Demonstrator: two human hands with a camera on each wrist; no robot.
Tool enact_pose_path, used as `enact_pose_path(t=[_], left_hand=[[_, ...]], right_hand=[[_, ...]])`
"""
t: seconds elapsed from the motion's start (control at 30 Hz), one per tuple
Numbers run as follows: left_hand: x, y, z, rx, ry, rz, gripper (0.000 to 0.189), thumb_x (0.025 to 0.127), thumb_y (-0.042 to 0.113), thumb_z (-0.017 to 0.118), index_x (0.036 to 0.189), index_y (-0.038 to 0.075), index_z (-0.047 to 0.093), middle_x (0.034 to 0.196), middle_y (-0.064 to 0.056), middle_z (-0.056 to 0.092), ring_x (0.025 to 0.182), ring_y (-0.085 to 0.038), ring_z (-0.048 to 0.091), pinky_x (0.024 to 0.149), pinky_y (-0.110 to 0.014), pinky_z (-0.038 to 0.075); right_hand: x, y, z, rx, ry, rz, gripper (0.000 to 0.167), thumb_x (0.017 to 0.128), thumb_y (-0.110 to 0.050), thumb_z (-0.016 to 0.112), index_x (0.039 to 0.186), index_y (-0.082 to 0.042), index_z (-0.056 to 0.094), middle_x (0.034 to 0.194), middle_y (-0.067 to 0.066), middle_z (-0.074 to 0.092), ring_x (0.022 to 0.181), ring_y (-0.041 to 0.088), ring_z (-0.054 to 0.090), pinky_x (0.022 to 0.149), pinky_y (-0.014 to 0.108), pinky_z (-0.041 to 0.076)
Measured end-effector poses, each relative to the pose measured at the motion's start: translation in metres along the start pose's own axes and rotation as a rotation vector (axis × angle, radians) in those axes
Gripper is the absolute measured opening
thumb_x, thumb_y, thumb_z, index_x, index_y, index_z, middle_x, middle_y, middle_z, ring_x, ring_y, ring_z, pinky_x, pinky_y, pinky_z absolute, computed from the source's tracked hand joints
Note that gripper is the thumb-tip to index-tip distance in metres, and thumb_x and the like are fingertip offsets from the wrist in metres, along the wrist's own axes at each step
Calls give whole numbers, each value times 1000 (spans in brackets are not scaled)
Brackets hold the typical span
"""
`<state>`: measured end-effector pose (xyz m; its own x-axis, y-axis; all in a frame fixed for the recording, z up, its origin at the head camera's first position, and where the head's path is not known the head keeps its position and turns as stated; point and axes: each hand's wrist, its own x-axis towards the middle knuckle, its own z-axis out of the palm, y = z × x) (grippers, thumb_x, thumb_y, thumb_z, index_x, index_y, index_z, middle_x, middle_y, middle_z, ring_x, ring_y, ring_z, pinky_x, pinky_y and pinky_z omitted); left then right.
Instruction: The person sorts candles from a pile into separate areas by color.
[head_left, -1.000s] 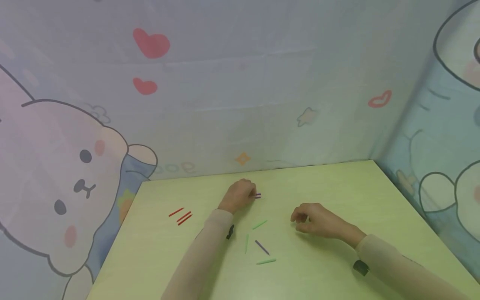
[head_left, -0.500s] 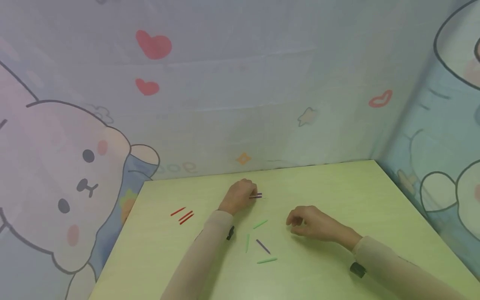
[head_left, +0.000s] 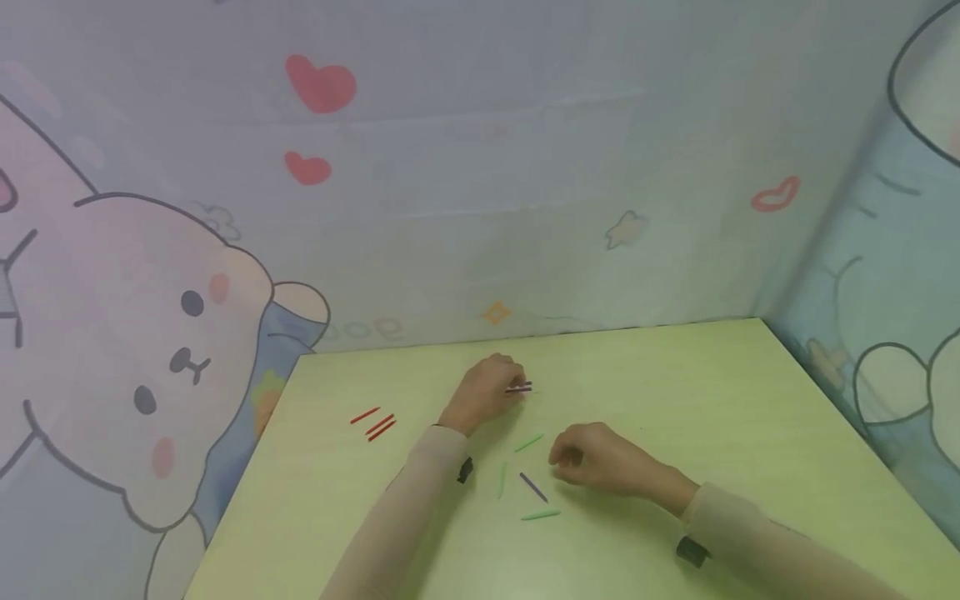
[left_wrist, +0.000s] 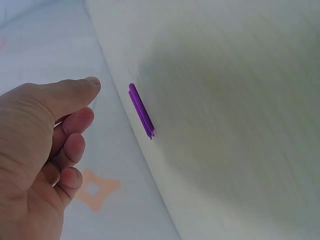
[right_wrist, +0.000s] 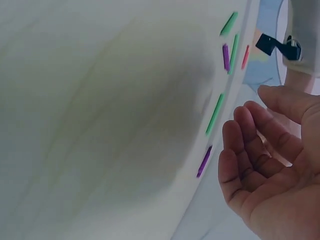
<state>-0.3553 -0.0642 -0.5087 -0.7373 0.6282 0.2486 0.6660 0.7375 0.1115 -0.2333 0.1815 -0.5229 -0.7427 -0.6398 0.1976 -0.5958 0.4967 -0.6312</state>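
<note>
My left hand (head_left: 486, 390) is at the far middle of the table, over two thin purple sticks with narrow tips (left_wrist: 142, 111). These lie side by side along the table's back edge. In the left wrist view, the left hand (left_wrist: 47, 145) has loosely bent fingers, with its thumb apart from the sticks and nothing in its grasp. To the right of the loose sticks hovers my right hand (head_left: 603, 458), fingers relaxed and holding nothing. Nearest it are a green stick (head_left: 529, 442), a single purple stick (head_left: 534, 487) and another green stick (head_left: 541, 516).
A third green stick (head_left: 502, 481) lies beside the left forearm. Three red sticks (head_left: 380, 424) are grouped at the left on the pale yellow-green table (head_left: 675, 383). A cloth backdrop with cartoon prints (head_left: 450, 250) rises behind the table's back edge.
My right hand has moved left, closer to the green and single purple sticks. The left hand stays by the purple pair. The head view has shifted slightly.
</note>
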Motion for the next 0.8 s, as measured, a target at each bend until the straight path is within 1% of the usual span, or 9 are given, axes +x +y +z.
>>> enact_pose_path(t=[0.1, 0.3, 0.37, 0.47, 0.63, 0.73, 0.8], left_hand=[[-3, 4, -2, -19, -9, -5, 13, 97, 18, 90, 107, 13, 82, 103, 2, 76, 99, -16, 70, 85, -28, 60], [-11, 12, -5, -48, -14, 2, 15, 97, 18, 89, 110, 15, 82, 103, 3, 75, 100, -14, 68, 86, -25, 58], [-15, 13, -6, -48, -12, 2, 16, 97, 19, 90, 110, 15, 82, 102, 3, 75, 99, -14, 68, 86, -26, 58], [-21, 15, -10, -57, -26, -13, 16, 98, 20, 89, 111, 14, 82, 104, 3, 76, 101, -14, 69, 88, -27, 59], [-32, 16, -13, -90, -47, -55, 16, 99, 21, 87, 113, 14, 82, 108, 3, 78, 104, -15, 71, 92, -28, 60], [-38, 16, -14, -109, -60, -72, 16, 100, 21, 86, 114, 15, 82, 109, 3, 78, 105, -15, 72, 93, -30, 60], [-42, 15, -13, -126, -68, -75, 15, 101, 20, 86, 114, 14, 83, 109, 2, 79, 105, -15, 72, 93, -31, 60]], right_hand=[[6, -5, 10, -9, -16, 20, 5, 99, -12, 83, 99, -15, 79, 92, -12, 73, 82, 0, 64, 74, 25, 59], [14, -14, 26, -37, -34, 74, 16, 97, -17, 86, 87, -21, 75, 79, -17, 65, 73, -2, 58, 69, 23, 53], [16, -17, 31, -56, -33, 88, 15, 96, -19, 88, 87, -20, 75, 79, -16, 65, 73, -1, 57, 69, 23, 53], [19, -19, 38, -94, -30, 113, 15, 94, -20, 89, 89, -18, 75, 81, -14, 66, 74, 1, 58, 69, 25, 53], [23, -18, 44, -123, -44, 156, 13, 88, -12, 88, 92, -15, 77, 82, -10, 67, 75, 5, 59, 70, 28, 55], [25, -16, 47, -127, -44, 148, 12, 87, -8, 86, 92, -15, 78, 83, -9, 69, 76, 4, 60, 72, 28, 56], [27, -14, 47, -120, -38, 128, 12, 87, -5, 85, 91, -15, 79, 83, -8, 71, 76, 4, 61, 72, 28, 56]])
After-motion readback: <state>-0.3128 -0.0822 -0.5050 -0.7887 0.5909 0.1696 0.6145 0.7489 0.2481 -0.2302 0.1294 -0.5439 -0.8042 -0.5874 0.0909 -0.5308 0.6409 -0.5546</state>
